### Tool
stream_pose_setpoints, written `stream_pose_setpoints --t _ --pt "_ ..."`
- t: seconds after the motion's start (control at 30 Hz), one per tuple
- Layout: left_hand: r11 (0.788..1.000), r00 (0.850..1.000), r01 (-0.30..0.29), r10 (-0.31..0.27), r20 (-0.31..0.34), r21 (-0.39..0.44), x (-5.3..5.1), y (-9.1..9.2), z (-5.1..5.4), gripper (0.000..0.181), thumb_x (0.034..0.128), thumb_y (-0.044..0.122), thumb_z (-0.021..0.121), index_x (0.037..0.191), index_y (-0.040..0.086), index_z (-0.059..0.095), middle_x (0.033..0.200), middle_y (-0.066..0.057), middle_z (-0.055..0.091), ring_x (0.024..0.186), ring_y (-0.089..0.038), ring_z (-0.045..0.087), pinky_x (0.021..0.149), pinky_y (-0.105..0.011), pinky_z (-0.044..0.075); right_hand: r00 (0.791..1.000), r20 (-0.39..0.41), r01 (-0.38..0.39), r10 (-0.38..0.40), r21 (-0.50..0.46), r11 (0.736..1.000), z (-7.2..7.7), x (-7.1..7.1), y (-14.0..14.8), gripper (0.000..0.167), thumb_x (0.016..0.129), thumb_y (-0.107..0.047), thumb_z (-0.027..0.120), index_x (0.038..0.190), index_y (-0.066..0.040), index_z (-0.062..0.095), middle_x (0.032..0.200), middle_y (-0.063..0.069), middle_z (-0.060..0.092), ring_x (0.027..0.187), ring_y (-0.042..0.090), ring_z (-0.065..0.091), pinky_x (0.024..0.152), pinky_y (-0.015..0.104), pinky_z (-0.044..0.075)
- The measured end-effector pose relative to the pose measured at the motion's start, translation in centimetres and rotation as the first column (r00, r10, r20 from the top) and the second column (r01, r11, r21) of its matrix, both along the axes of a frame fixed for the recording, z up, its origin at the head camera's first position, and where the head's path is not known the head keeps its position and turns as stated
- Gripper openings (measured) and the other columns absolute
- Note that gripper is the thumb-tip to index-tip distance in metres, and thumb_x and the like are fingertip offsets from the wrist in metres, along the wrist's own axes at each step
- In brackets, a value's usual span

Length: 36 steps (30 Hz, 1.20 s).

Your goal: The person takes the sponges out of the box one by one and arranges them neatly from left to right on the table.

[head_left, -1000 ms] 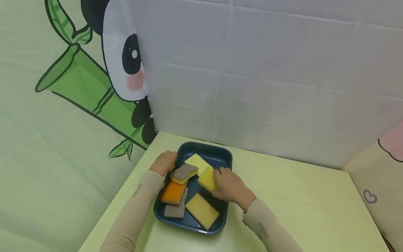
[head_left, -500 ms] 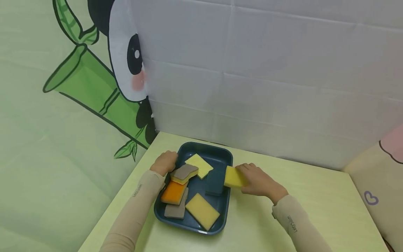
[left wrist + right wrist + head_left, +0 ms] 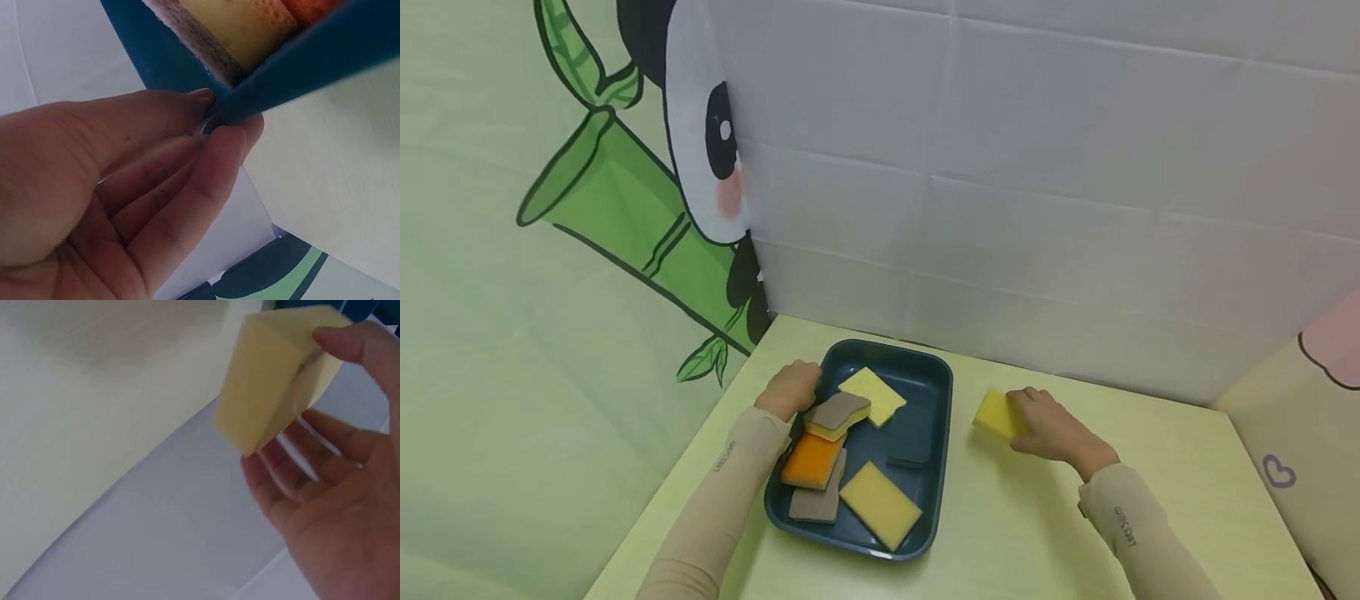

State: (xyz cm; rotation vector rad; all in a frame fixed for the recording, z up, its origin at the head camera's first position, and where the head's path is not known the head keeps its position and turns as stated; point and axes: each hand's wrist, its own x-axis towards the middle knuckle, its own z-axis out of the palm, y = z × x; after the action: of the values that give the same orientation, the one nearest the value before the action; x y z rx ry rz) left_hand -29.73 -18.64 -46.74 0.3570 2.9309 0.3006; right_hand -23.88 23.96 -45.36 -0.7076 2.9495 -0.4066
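My left hand (image 3: 790, 389) pinches the left rim of a dark blue tray (image 3: 945, 433); in the left wrist view the thumb lies inside the wall and the fingers outside. Right of the tray, my right hand (image 3: 1055, 423) holds a yellow sponge (image 3: 997, 416) over the table. The right wrist view shows that sponge (image 3: 275, 381) pinched between thumb and fingertips. Inside the tray lie a pale yellow sponge (image 3: 872, 392), a grey-topped wavy sponge (image 3: 837, 412), an orange sponge (image 3: 812, 461), a grey sponge (image 3: 816, 500), a tan-yellow sponge (image 3: 881, 505) and a dark blue piece (image 3: 910, 437).
The pale table (image 3: 1112, 467) stretches to the right of the tray. A white sheet (image 3: 1000, 167) hangs behind it, and a green cloth with a panda and bamboo print (image 3: 610, 192) stands at the left.
My right hand has lifted the yellow sponge out of the tray and carried it right, past the rim. This uncovered the dark blue piece. My left hand stays on the rim.
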Motion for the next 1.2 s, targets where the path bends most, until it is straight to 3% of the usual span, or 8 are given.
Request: stream_pose_setpoints --t 0.13,0.3,0.47,0.67,0.77,1.0,1.2 --pt "1.0 1.0 0.0 0.0 0.001 0.01 0.0 -0.1 0.0 0.014 0.09 -0.008 0.062 0.101 -0.002 0.068 0.083 -0.012 0.062 0.071 -0.025 0.055 0.069 -0.039 0.049 0.992 0.014 0.128 -0.128 0.009 0.992 -0.6 -0.3 -0.1 0.063 0.081 -0.023 0.074 0.126 0.012 0.048 0.1 0.016 0.053 0.085 0.03 0.049 0.071 0.045 0.045" --pt "1.0 1.0 -0.004 0.004 -0.001 0.012 -0.2 0.0 0.0 0.014 0.0895 -0.008 0.062 0.1 -0.003 0.069 0.081 -0.011 0.062 0.07 -0.025 0.054 0.068 -0.039 0.048 0.95 0.048 0.309 -0.309 0.005 0.951 -1.5 -0.9 -0.4 0.061 0.084 -0.029 0.069 0.118 0.016 0.046 0.092 0.019 0.048 0.08 0.032 0.047 0.063 0.043 0.044" --pt "1.0 1.0 -0.014 0.014 -0.003 -0.004 -0.4 0.2 -0.2 0.012 0.0898 -0.008 0.062 0.098 -0.002 0.069 0.08 -0.011 0.061 0.069 -0.025 0.054 0.067 -0.039 0.048 0.897 0.097 0.436 -0.432 -0.02 0.9 -2.5 -2.1 -1.1 0.062 0.088 -0.034 0.067 0.113 0.018 0.043 0.096 0.03 0.047 0.087 0.042 0.049 0.063 0.048 0.046" --pt "0.999 1.0 -0.019 0.019 -0.007 -0.027 -0.5 0.5 -0.3 0.01 0.0888 -0.008 0.062 0.095 -0.001 0.068 0.081 -0.012 0.062 0.07 -0.025 0.055 0.068 -0.04 0.049 0.827 0.164 0.55 -0.538 -0.036 0.834 -4.3 -3.8 -2.3 0.07 0.093 -0.037 0.063 0.123 0.022 0.038 0.112 0.04 0.043 0.106 0.054 0.046 0.074 0.057 0.047" --pt "0.999 1.0 -0.024 0.024 -0.004 -0.027 -0.6 0.6 -0.4 0.01 0.0884 -0.008 0.062 0.094 -0.001 0.068 0.081 -0.012 0.063 0.07 -0.026 0.055 0.069 -0.041 0.049 0.802 0.198 0.579 -0.564 -0.022 0.815 -5.5 -4.8 -2.7 0.072 0.094 -0.037 0.061 0.126 0.022 0.036 0.113 0.04 0.043 0.107 0.052 0.046 0.077 0.057 0.047" --pt "0.999 0.999 -0.038 0.038 -0.013 -0.033 -0.8 1.1 -0.6 0.008 0.0882 -0.006 0.064 0.092 0.0 0.068 0.082 -0.012 0.064 0.07 -0.025 0.057 0.069 -0.041 0.05 0.774 0.229 0.604 -0.591 0.013 0.797 -7.3 -6.1 -3.4 0.068 0.093 -0.037 0.061 0.122 0.021 0.041 0.107 0.036 0.045 0.103 0.049 0.049 0.076 0.055 0.048" --pt "0.998 0.999 -0.051 0.051 -0.011 -0.036 -0.9 1.5 -0.5 0.008 0.0881 -0.006 0.063 0.091 0.0 0.068 0.078 -0.01 0.061 0.068 -0.025 0.055 0.066 -0.04 0.048 0.777 0.241 0.596 -0.582 0.017 0.803 -7.3 -6.6 -3.6 0.063 0.093 -0.035 0.063 0.116 0.02 0.044 0.097 0.03 0.046 0.094 0.044 0.049 0.072 0.051 0.048"
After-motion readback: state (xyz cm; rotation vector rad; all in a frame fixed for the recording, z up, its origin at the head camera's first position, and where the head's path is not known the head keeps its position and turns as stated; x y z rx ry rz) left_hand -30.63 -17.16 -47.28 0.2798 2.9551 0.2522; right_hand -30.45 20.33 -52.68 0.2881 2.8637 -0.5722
